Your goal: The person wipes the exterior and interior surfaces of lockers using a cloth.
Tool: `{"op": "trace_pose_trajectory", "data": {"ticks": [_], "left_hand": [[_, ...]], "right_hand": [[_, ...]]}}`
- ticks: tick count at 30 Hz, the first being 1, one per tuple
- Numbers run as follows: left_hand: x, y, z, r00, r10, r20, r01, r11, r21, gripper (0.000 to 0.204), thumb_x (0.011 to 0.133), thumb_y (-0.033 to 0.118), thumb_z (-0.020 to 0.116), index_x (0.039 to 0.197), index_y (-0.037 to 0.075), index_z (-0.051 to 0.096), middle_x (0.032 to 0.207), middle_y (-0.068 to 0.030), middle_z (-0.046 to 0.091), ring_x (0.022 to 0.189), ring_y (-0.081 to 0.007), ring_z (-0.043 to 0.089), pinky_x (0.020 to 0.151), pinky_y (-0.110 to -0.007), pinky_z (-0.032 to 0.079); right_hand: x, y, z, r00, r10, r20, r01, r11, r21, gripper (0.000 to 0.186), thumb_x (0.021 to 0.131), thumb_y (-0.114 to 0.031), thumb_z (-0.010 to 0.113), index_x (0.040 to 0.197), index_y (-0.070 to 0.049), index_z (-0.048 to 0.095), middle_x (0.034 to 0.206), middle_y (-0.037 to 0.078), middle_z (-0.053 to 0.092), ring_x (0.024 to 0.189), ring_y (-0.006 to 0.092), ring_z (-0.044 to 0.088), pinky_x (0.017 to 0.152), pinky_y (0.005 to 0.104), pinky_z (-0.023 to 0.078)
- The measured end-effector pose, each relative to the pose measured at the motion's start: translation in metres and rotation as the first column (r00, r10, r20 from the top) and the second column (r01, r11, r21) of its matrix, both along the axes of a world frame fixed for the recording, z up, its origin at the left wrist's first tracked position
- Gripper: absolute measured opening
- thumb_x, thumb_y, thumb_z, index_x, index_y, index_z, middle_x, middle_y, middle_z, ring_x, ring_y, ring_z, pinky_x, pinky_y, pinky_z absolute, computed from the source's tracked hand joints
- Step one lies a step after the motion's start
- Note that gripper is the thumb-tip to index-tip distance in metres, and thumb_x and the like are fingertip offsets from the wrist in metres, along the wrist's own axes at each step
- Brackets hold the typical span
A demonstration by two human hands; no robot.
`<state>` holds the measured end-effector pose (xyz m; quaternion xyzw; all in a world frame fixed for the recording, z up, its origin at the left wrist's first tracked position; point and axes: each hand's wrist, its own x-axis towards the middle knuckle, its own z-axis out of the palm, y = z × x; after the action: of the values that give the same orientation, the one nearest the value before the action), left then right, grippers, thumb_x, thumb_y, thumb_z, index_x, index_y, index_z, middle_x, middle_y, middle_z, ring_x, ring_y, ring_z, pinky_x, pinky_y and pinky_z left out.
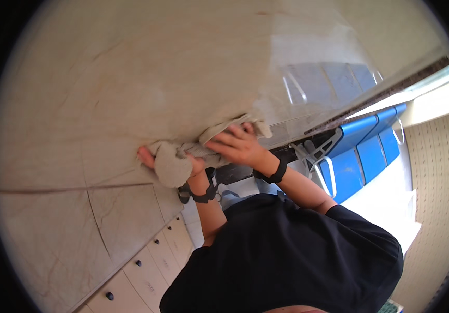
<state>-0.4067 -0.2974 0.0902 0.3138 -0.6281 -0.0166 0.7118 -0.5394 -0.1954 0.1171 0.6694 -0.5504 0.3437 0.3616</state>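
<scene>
A crumpled beige-grey cloth (174, 166) lies against a marble-patterned tiled surface (146, 78). My left hand (198, 166) has hold of it. A rounded fold hides most of that palm, and a few fingertips stick out on its left side. My right hand (241, 147) presses a folded stretch of cloth to the surface, its fingers slightly bent over the fabric. Cloth runs between both hands, though I cannot tell whether it is one piece or two. Each wrist wears a dark band.
Blue linked chairs (362, 156) with metal armrests stand at the right and reflect in the glossy surface. Pale cabinet doors (149, 274) with dark round knobs line the lower left. A dark strip (391, 88) edges the surface at the upper right.
</scene>
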Motion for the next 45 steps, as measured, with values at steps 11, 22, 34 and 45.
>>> {"op": "trace_pose_trajectory", "data": {"ticks": [11,22,34,45], "left_hand": [[-0.037,0.001,-0.001,0.482,0.145,-0.864,0.185,0.947,0.262,0.035,0.065,-0.003,0.056,0.099,-0.009,0.058,0.109,-0.0153,0.059,0.091,-0.0252,0.057,0.090,-0.040,0.048],[-0.292,0.174,0.129,0.892,-0.371,0.257,0.435,0.861,-0.266,0.060,0.089,0.037,0.047,0.132,-0.004,0.048,0.145,-0.0239,0.041,0.136,-0.0420,0.033,0.111,-0.055,0.018],[-0.388,0.266,-0.018,0.217,-0.808,0.547,0.513,0.571,0.640,0.053,0.089,0.033,0.061,0.133,0.007,0.048,0.142,-0.0187,0.046,0.131,-0.0327,0.044,0.107,-0.039,0.038],[-0.399,0.314,-0.041,0.340,-0.907,0.250,0.511,0.401,0.760,0.048,0.096,0.017,0.054,0.139,0.001,0.039,0.138,-0.0135,0.049,0.121,-0.0229,0.051,0.099,-0.031,0.042]], "right_hand": [[-0.066,0.046,-0.002,0.971,0.228,0.079,-0.240,0.937,0.253,0.045,0.083,-0.015,0.059,0.127,-0.021,0.058,0.143,-0.002,0.049,0.133,0.0193,0.045,0.103,0.0351,0.040],[-0.286,0.164,0.076,0.913,-0.086,0.399,0.226,0.920,-0.319,0.047,0.073,0.005,0.061,0.118,-0.009,0.065,0.142,0.016,0.048,0.136,0.0439,0.038,0.107,0.0558,0.034],[-0.410,0.238,0.090,0.902,0.086,0.422,0.141,0.867,-0.477,0.036,0.080,-0.004,0.063,0.114,0.007,0.060,0.134,0.026,0.053,0.127,0.0432,0.049,0.108,0.0500,0.035],[-0.415,0.275,-0.009,0.878,-0.051,0.476,0.218,0.928,-0.302,0.014,0.076,-0.009,0.066,0.090,-0.004,0.066,0.123,0.013,0.064,0.128,0.0307,0.051,0.109,0.0433,0.036]]}}
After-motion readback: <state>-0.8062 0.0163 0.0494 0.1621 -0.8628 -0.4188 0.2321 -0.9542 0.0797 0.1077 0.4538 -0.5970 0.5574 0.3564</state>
